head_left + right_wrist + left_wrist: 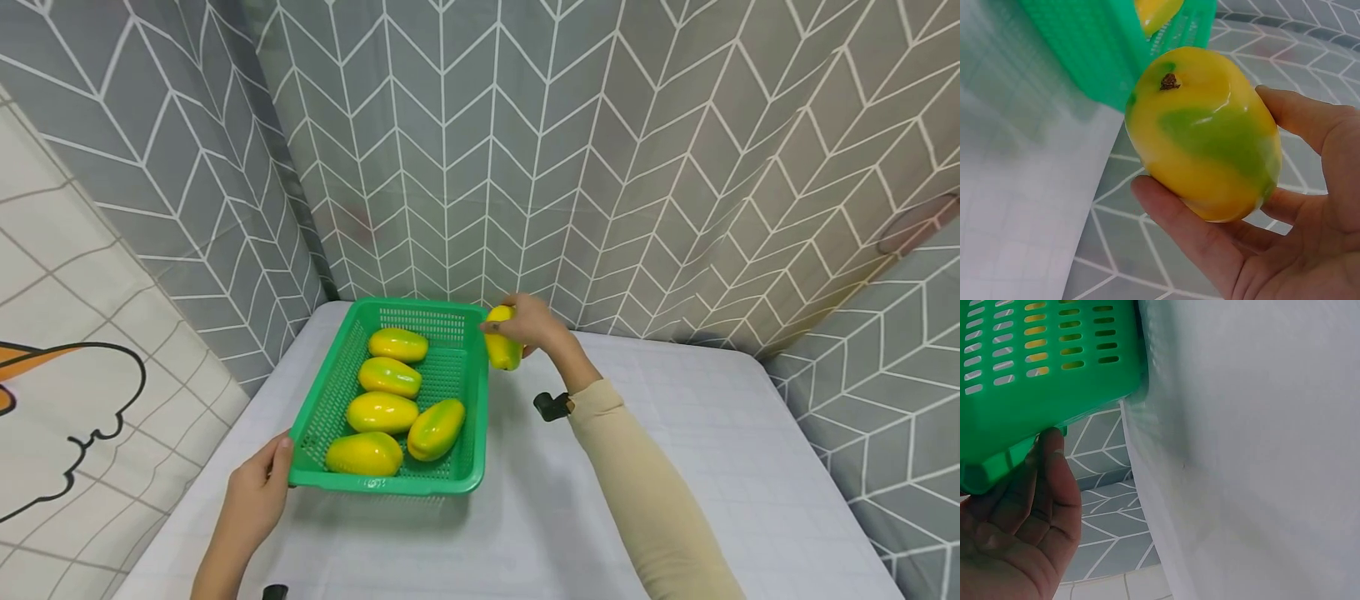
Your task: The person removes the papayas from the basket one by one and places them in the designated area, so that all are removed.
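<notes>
A green plastic basket (480,400) stands on the table with several yellow-green papayas (375,412) lying in it. My left hand (255,492) grips its near left corner, and in the left wrist view the fingers (1063,481) reach up under the rim. Beside the basket's far right corner, my right hand (536,321) holds another papaya (504,352) just outside the wall. Seen in the right wrist view, that papaya (1210,137) sits between thumb and fingers, its brown stem scar facing the camera.
A white cloth covers the table (637,433), which extends to the right of the basket. Grey curtains (465,167) with white chevron lines hang behind the table and at its sides. At the left hangs a white checked cloth (75,275) with a cartoon print.
</notes>
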`<state>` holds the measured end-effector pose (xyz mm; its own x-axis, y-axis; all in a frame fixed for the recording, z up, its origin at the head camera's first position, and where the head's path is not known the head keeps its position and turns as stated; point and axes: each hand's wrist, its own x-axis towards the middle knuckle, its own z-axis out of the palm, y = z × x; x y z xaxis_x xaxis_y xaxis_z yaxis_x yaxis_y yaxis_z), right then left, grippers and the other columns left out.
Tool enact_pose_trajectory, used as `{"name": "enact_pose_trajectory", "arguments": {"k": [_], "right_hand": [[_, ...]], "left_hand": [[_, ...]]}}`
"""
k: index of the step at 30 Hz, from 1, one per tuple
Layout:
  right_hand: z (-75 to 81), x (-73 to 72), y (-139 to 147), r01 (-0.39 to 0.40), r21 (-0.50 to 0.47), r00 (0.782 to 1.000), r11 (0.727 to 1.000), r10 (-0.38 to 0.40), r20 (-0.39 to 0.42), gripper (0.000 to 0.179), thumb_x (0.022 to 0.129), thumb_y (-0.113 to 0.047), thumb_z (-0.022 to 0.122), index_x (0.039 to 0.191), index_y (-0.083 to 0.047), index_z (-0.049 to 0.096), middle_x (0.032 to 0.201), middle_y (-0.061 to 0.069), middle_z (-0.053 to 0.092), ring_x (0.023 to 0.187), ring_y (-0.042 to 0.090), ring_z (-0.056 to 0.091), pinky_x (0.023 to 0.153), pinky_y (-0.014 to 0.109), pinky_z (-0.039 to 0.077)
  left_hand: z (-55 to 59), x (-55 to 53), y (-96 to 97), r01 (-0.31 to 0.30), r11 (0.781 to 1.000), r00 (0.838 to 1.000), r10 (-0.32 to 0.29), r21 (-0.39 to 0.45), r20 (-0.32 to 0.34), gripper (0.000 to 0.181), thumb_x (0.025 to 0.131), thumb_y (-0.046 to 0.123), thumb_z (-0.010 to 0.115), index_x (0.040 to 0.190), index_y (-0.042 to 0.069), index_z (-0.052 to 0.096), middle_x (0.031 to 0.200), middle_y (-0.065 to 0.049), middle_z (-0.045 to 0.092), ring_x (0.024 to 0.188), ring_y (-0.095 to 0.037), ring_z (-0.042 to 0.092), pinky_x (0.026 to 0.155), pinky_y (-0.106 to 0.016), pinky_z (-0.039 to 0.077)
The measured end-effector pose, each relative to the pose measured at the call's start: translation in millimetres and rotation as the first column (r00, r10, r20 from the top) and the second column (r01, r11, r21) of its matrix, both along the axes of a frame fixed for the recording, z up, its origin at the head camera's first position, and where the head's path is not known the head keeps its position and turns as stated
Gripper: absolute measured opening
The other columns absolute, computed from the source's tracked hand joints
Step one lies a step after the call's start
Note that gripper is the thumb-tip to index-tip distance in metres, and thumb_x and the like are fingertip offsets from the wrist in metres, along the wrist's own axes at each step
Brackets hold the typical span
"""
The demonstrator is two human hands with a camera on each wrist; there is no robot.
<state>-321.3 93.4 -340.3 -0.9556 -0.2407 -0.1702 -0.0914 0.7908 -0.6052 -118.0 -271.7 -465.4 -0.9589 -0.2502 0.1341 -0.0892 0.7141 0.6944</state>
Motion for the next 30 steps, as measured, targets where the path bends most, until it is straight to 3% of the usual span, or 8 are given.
{"name": "enact_pose_trajectory", "arguments": {"k": [10,17,24,30], "right_hand": [[-21.7,-1.9,28.3,0.042,0.002,0.999,0.999,-0.042,0.007,0.059,0.098,-0.039,0.073,0.141,-0.001,0.059,0.122,0.021,0.065,0.103,0.035,0.069,0.075,0.047,0.066],[-42.7,-4.3,46.4,0.084,-0.007,0.994,0.996,-0.083,0.069,0.063,0.098,-0.038,0.073,0.144,0.002,0.056,0.127,0.024,0.061,0.107,0.037,0.068,0.076,0.048,0.066],[-60.5,-6.7,60.8,0.130,0.020,0.984,0.991,-0.131,0.118,0.071,0.099,-0.040,0.072,0.149,0.005,0.050,0.133,0.026,0.059,0.114,0.039,0.066,0.077,0.046,0.067],[-69.3,-5.6,67.3,0.175,0.035,0.970,0.984,-0.179,0.166,0.071,0.099,-0.039,0.072,0.150,0.004,0.049,0.136,0.027,0.058,0.115,0.038,0.065,0.079,0.047,0.066]], "left_hand": [[-1.6,-3.6,-1.5,0.024,0.999,1.000,-0.025,-0.023,-0.015,0.054,0.116,0.028,0.036,0.144,-0.014,0.055,0.113,-0.030,0.073,0.083,-0.023,0.060,0.064,-0.025,0.050],[-2.0,-4.7,-1.9,0.028,0.999,1.000,-0.028,-0.027,-0.006,0.055,0.117,0.029,0.034,0.145,-0.014,0.054,0.109,-0.028,0.073,0.084,-0.025,0.060,0.065,-0.026,0.051],[-6.2,-4.4,-1.0,0.029,0.999,0.999,-0.029,-0.019,-0.025,0.054,0.117,0.027,0.034,0.144,-0.015,0.054,0.128,-0.038,0.067,0.094,-0.034,0.067,0.077,-0.048,0.061],[-4.2,-4.6,0.8,0.019,1.000,0.999,-0.020,-0.024,-0.027,0.053,0.117,0.026,0.034,0.144,-0.015,0.055,0.128,-0.038,0.068,0.097,-0.036,0.069,0.081,-0.052,0.061]]}}
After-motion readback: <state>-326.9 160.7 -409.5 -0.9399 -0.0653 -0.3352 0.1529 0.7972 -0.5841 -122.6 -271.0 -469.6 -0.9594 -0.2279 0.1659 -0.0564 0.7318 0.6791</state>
